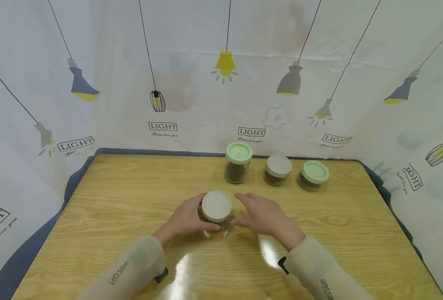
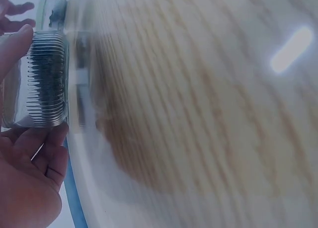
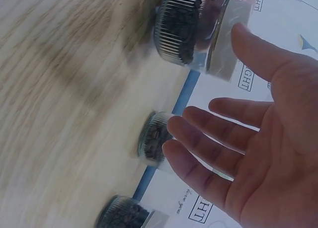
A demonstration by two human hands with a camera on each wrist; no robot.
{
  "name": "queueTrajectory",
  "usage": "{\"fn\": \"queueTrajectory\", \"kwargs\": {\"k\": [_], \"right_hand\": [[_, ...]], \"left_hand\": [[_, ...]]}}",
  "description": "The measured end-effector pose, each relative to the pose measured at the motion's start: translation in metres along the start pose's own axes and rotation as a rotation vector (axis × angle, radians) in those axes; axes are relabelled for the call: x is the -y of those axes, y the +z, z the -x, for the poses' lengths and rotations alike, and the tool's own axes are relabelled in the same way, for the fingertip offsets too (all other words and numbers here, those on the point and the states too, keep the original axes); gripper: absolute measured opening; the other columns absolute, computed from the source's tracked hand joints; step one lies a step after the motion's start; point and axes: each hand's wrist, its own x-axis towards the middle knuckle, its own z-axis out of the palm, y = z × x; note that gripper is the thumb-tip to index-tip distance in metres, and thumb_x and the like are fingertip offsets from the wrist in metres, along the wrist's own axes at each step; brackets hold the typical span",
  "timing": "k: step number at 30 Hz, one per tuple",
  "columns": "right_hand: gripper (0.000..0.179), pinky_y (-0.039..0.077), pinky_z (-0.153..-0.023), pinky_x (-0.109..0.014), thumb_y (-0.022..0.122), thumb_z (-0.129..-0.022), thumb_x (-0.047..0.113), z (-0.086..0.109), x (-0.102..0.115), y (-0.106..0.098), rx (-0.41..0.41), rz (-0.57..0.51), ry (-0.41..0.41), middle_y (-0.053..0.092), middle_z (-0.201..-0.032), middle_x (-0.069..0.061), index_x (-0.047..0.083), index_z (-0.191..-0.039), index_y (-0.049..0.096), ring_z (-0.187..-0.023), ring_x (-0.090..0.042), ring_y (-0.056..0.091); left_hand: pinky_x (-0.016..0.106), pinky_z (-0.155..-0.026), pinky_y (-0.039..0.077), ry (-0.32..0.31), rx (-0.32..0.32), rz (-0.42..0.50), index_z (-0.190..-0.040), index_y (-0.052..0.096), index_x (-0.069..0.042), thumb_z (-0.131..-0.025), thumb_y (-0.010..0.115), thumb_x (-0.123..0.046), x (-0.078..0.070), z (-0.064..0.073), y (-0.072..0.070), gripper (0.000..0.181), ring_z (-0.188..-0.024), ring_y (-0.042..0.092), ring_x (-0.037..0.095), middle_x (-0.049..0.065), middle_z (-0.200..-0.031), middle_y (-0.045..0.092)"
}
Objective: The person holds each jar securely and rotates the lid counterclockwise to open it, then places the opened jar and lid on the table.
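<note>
My left hand (image 1: 185,216) grips a clear glass jar (image 3: 179,29) from its left side, thumb in front and fingers behind. A flat white lid (image 1: 216,206) covers the jar's top. Ribbed glass and dark contents show low on the jar in both wrist views. To the jar's right is my right hand (image 1: 264,214), its fingers stretched out and nothing held in them. In the head view a gap separates those fingertips from the lid. The right wrist view shows the right palm (image 3: 278,158) with fingers spread and the thumb overlapping the lid's edge.
Along the back of the wooden table (image 1: 131,179) stand a taller jar with a green lid (image 1: 238,153), a shorter white-lidded jar (image 1: 277,168) and a low green-lidded jar (image 1: 313,175), all with dark contents. A lamp-printed cloth (image 1: 191,83) hangs behind and at both sides.
</note>
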Motion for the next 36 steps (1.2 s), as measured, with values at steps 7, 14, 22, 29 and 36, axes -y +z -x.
{"fn": "queueTrajectory", "kwargs": {"k": [7, 14, 22, 29, 36], "right_hand": [[0.075, 0.053, -0.090, -0.050, 0.066, -0.084, 0.057, -0.007, 0.010, 0.000, -0.040, -0.004, -0.045, 0.056, -0.137, -0.010, 0.013, -0.143, 0.048, -0.119, -0.029, 0.060], [0.077, 0.055, -0.082, -0.047, 0.067, -0.083, 0.059, -0.011, 0.018, 0.001, -0.072, 0.005, -0.093, 0.057, -0.131, -0.008, 0.012, -0.141, 0.048, -0.111, -0.025, 0.062], [0.080, 0.054, -0.077, -0.046, 0.066, -0.082, 0.063, -0.017, 0.027, 0.003, -0.083, 0.045, -0.068, 0.055, -0.133, -0.007, 0.015, -0.143, 0.046, -0.106, -0.026, 0.062], [0.080, 0.053, -0.068, -0.043, 0.061, -0.079, 0.072, -0.025, 0.036, 0.009, -0.074, 0.097, -0.062, 0.058, -0.123, -0.006, 0.020, -0.138, 0.048, -0.096, -0.025, 0.062], [0.078, 0.053, -0.066, -0.042, 0.059, -0.079, 0.074, -0.029, 0.043, 0.014, -0.069, 0.158, -0.051, 0.057, -0.114, -0.007, 0.019, -0.134, 0.048, -0.093, -0.025, 0.061]], "left_hand": [[0.047, -0.108, 0.041, 0.014, 0.021, 0.020, -0.139, 0.048, -0.026, -0.063, 0.088, -0.051, 0.000, 0.000, 0.004, 0.089, -0.122, 0.056, 0.013, -0.011, -0.129, 0.061], [0.045, -0.103, 0.045, -0.004, 0.031, 0.006, -0.140, 0.047, -0.025, -0.064, 0.087, -0.051, -0.004, 0.003, 0.005, 0.090, -0.118, 0.058, 0.014, -0.009, -0.128, 0.061], [0.043, -0.102, 0.046, 0.005, 0.045, 0.012, -0.140, 0.046, -0.027, -0.065, 0.086, -0.053, -0.003, 0.003, 0.006, 0.088, -0.117, 0.058, 0.012, -0.011, -0.129, 0.060], [0.040, -0.101, 0.047, 0.000, 0.046, 0.031, -0.141, 0.046, -0.030, -0.066, 0.085, -0.054, -0.004, 0.004, 0.006, 0.088, -0.115, 0.058, 0.010, -0.013, -0.130, 0.059], [0.039, -0.097, 0.050, 0.017, 0.045, 0.010, -0.143, 0.045, -0.023, -0.067, 0.084, -0.054, -0.005, 0.004, 0.007, 0.091, -0.112, 0.060, 0.013, -0.006, -0.127, 0.062]]}}
